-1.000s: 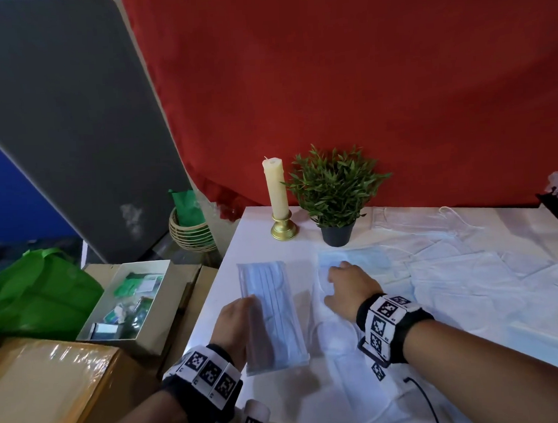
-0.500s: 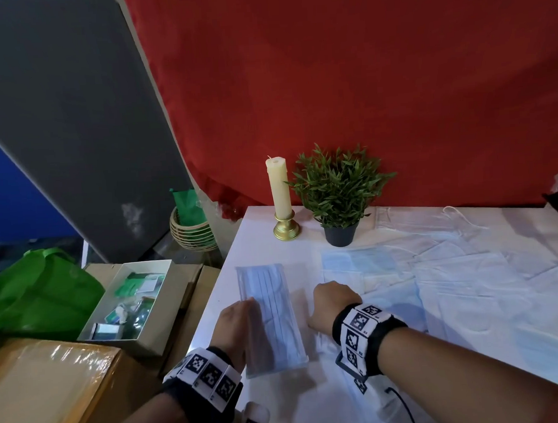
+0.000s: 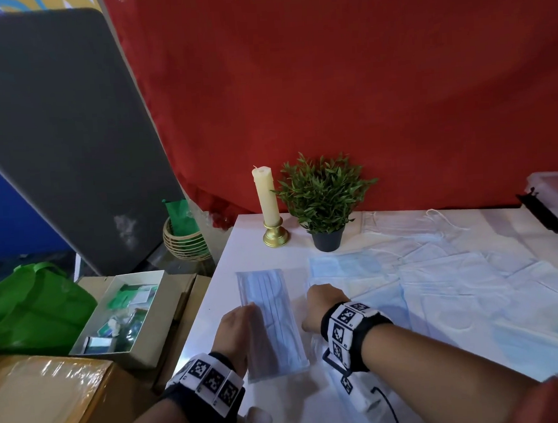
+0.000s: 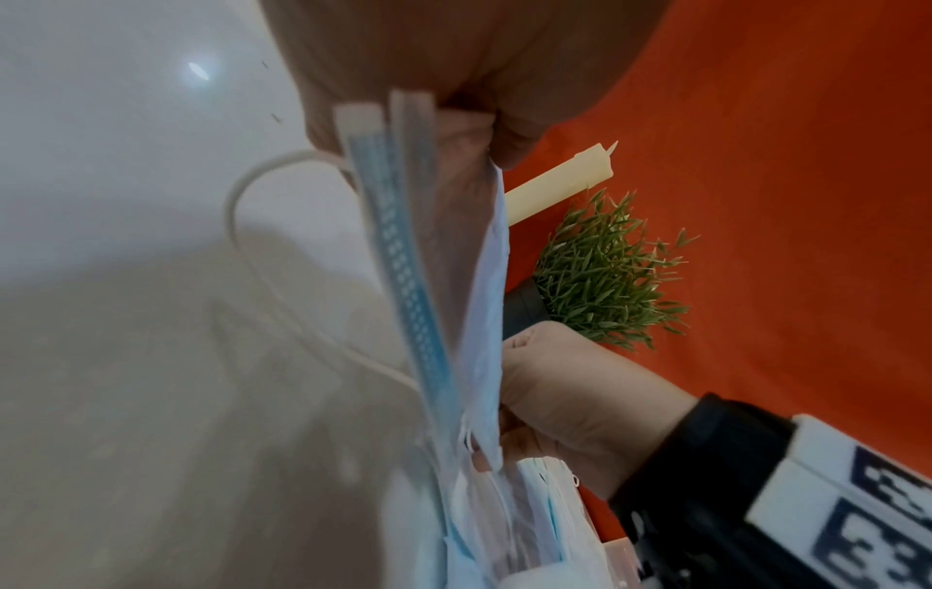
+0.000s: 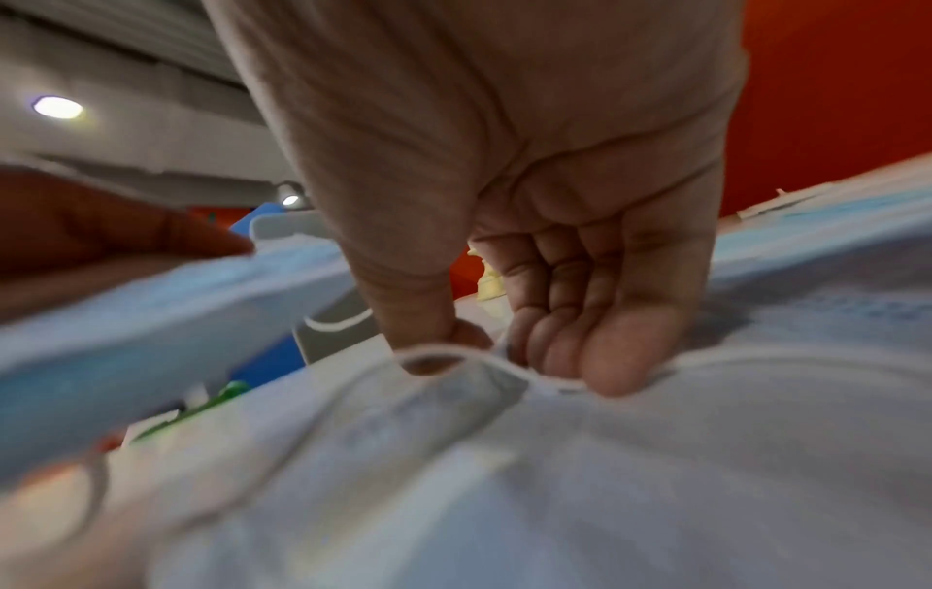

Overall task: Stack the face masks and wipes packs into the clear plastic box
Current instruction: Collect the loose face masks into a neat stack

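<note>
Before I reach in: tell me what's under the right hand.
Loose face masks lie under the right hand; its fingers pinch a white ear loop. The table below is covered.

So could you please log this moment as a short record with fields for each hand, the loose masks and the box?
left hand: left hand holds a stack of face masks above the table's left edge
right hand: right hand pinches a mask on the table
loose masks: loose masks spread over the table's right side
box: clear plastic box at far right, contents unclear
</note>
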Available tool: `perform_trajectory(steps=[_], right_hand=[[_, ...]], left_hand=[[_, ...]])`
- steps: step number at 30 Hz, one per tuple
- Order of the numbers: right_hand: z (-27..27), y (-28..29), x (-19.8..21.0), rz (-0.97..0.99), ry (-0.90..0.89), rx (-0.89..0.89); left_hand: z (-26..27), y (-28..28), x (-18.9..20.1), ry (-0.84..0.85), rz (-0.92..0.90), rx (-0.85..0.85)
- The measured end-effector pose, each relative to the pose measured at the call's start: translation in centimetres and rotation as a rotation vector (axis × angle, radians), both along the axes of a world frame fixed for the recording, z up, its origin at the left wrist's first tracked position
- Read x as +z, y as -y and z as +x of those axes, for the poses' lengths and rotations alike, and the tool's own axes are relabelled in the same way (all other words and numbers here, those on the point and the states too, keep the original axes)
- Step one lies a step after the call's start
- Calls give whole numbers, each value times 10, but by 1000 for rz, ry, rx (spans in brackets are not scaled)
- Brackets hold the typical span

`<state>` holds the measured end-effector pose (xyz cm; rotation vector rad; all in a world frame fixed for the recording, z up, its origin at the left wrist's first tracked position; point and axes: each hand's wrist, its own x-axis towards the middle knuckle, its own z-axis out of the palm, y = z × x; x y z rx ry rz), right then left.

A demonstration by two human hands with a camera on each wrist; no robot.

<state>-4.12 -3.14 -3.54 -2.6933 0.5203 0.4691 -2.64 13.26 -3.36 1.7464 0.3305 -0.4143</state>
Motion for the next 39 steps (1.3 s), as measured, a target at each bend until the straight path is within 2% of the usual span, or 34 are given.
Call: perform_trajectory(steps=[4, 8, 11, 14, 16, 20, 23, 25, 32, 39], right_hand=[[-4, -2, -1, -20, 29, -30], [-10, 12, 13, 115, 112, -167], [-19, 32, 25, 300, 288, -226], [-32, 50, 47, 484, 524, -210], [-39, 59, 61, 611, 620, -220], [-54, 70, 78, 875, 661, -246], [-64, 77, 76, 1006, 634, -243], [-69, 82, 73, 967, 615, -237], [-87, 102, 61, 614, 563, -160], [-93, 101, 55, 544, 532, -134]], left_hand=[[-3, -1, 1, -6, -25, 14], [-5, 1, 5, 9, -46, -33], [-5, 7, 7, -8, -74, -49], [-8, 20, 9, -6, -120, -97], [-11, 34, 8, -28, -134, -109], [-19, 65, 14, -82, -212, -97], [-29, 83, 29, -155, -368, -152], [-32, 93, 34, -178, -416, -202], [-48, 116, 45, -131, -350, -261], [-58, 115, 39, -137, -337, -217]])
